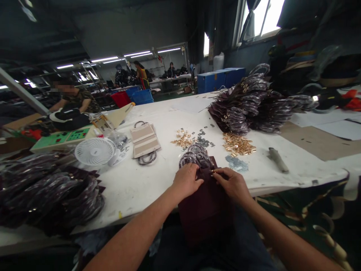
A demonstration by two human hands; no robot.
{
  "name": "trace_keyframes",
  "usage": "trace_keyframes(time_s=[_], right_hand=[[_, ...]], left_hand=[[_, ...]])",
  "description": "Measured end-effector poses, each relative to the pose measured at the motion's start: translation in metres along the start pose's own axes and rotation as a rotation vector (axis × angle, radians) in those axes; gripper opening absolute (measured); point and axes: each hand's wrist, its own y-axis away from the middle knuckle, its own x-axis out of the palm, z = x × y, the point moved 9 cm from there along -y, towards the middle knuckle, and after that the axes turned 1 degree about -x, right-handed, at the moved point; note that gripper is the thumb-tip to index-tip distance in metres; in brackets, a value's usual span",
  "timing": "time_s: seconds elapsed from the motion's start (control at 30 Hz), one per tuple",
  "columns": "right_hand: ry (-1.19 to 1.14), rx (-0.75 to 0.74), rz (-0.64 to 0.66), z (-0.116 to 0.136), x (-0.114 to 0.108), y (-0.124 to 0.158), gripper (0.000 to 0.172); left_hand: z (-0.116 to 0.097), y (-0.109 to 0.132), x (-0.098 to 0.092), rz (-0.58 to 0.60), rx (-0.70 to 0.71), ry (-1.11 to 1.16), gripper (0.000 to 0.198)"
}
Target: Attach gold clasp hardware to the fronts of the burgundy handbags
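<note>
A dark maroon leather-like bag piece (pixel 207 210) hangs over the table's front edge toward my lap, its plastic-wrapped handles (pixel 196 153) lying on the table. My left hand (pixel 186 180) is closed on the upper part of this piece, thumb pointing right. Close beside it, my right hand (pixel 231 183) pinches a tiny gold metal fitting (pixel 213 171) against the piece's upper right area. Just beyond the hands lie a loose pile of gold fittings (pixel 182 139) and scattered grey metal washers (pixel 203 140). Another heap of gold fittings (pixel 238 144) sits to the right, with flat grey plates (pixel 237 163) below it.
Stacked maroon bag pieces with wrapped handles (pixel 242 101) stand at the back right; more (pixel 50 192) fill the left. A white fan (pixel 95 151), a beige bag piece (pixel 145 139) and a grey-handled tool (pixel 278 160) lie around. A co-worker (pixel 77 98) sits at far left.
</note>
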Motion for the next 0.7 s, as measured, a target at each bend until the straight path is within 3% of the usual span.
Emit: trace_keyframes(time_s=[0.1, 0.2, 0.5, 0.7], right_hand=[[0.171, -0.107, 0.015, 0.013, 0.003, 0.003, 0.022], [0.255, -0.111, 0.025, 0.014, 0.009, 0.006, 0.022], [0.192, -0.020, 0.011, 0.008, 0.013, 0.008, 0.024], [0.329, -0.170, -0.016, 0.013, 0.016, 0.013, 0.024]], left_hand=[[0.001, -0.005, 0.001, 0.031, -0.047, 0.017, 0.035], [0.003, -0.008, 0.002, 0.051, -0.071, 0.034, 0.033], [-0.004, -0.012, 0.002, 0.054, -0.087, 0.063, 0.037], [-0.009, -0.010, -0.002, -0.007, -0.092, 0.118, 0.024]])
